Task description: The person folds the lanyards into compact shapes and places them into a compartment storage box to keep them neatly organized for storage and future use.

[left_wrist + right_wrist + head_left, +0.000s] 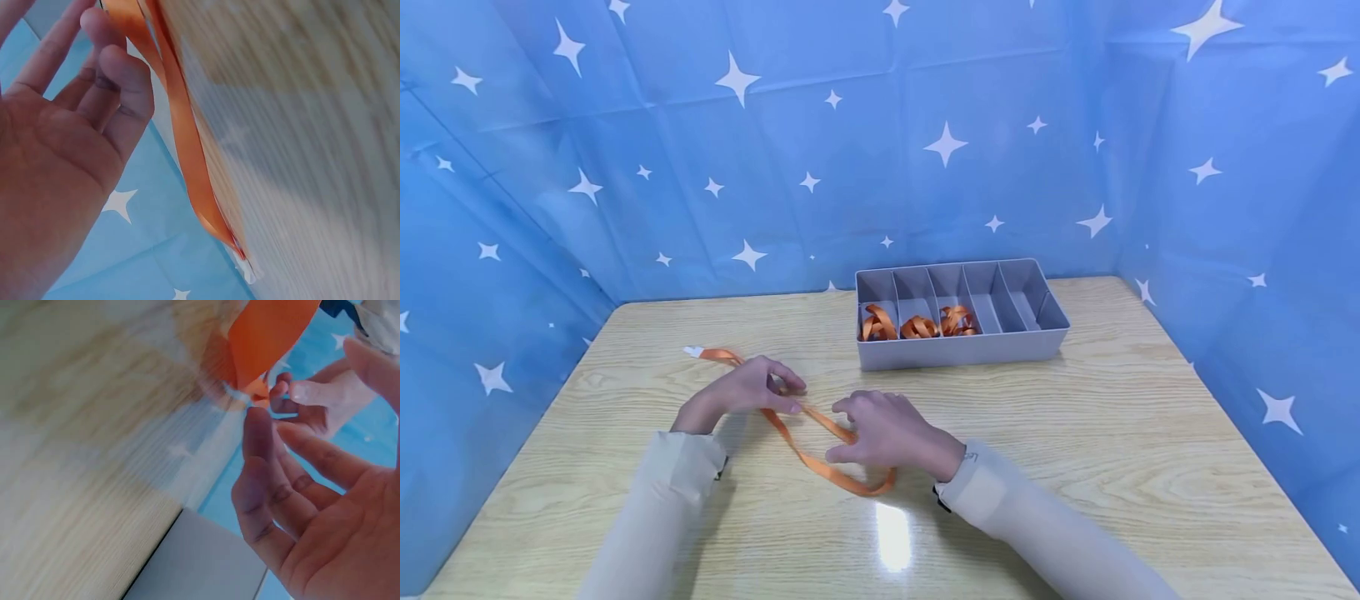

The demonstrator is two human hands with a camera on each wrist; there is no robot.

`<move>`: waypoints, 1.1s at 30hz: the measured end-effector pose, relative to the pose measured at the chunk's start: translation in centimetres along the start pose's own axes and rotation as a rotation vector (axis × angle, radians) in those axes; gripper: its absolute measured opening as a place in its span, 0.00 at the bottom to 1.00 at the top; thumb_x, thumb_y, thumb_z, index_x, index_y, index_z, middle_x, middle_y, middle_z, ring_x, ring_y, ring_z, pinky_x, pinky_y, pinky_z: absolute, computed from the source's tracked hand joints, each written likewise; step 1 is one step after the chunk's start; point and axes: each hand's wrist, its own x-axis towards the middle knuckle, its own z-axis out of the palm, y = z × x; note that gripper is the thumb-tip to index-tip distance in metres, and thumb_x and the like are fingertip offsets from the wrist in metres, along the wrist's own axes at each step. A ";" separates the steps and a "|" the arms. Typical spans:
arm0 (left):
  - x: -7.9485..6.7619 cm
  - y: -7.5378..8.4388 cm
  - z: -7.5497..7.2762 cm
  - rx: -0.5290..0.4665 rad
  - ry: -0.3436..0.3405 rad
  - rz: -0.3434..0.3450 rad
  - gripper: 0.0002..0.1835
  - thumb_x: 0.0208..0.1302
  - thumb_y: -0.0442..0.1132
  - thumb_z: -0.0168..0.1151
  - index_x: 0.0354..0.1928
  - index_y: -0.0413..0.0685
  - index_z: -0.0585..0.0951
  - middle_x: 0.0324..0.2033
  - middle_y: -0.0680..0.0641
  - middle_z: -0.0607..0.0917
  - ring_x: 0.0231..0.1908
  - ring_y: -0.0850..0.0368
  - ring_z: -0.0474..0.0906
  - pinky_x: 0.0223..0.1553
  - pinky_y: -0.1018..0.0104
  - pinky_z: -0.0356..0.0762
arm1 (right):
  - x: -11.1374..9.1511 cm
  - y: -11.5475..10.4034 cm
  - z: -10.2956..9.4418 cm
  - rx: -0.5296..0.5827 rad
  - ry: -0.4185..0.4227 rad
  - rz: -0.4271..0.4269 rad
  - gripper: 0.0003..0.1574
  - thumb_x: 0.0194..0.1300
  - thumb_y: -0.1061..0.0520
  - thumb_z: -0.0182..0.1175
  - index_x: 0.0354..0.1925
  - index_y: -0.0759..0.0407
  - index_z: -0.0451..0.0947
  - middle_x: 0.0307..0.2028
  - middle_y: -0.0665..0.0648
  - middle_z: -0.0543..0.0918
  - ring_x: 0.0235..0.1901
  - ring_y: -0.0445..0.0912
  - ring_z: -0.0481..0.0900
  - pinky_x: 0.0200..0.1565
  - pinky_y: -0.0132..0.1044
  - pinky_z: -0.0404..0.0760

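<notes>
A long orange ribbon (820,468) with a white end lies on the table in a loop, running from the upper left to under the right hand. My left hand (747,385) is over its middle, thumb and fingertips apart beside the strands. In the left wrist view the ribbon (187,150) passes beyond the bent fingers (131,87). My right hand (887,429) hovers palm down over the looped end, hiding part of it. The right wrist view shows its loosely bent fingers (269,487) with nothing between them, close to the ribbon (269,337).
A grey divided box (962,348) stands at the back of the table (1150,417). Orange ribbon bundles (919,327) lie in its three left compartments. Behind the table hangs a blue curtain (850,133) with white stars.
</notes>
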 end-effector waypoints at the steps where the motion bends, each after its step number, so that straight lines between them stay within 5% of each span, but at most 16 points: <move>1: -0.1 -0.1 0.0 0.006 -0.008 0.000 0.20 0.55 0.41 0.77 0.49 0.40 0.86 0.48 0.45 0.85 0.45 0.49 0.78 0.44 0.62 0.77 | 0.0 -0.1 0.1 -0.006 -0.006 0.003 0.41 0.57 0.34 0.70 0.61 0.57 0.79 0.42 0.51 0.84 0.34 0.40 0.78 0.34 0.37 0.77; 21: -1.9 -1.1 -0.8 0.065 -0.101 0.039 0.32 0.49 0.28 0.74 0.60 0.41 0.79 0.57 0.40 0.71 0.44 0.47 0.71 0.47 0.58 0.74 | -0.2 -1.0 1.1 -0.094 -0.055 -0.017 0.34 0.52 0.37 0.73 0.52 0.52 0.79 0.31 0.46 0.72 0.26 0.42 0.70 0.24 0.34 0.68; 33: -1.4 -1.4 -0.6 0.037 -0.060 0.105 0.17 0.54 0.28 0.73 0.47 0.38 0.83 0.43 0.41 0.76 0.35 0.50 0.69 0.37 0.65 0.71 | -0.1 -0.9 1.1 -0.123 -0.050 -0.024 0.18 0.49 0.52 0.71 0.40 0.51 0.78 0.28 0.48 0.69 0.25 0.42 0.66 0.22 0.34 0.63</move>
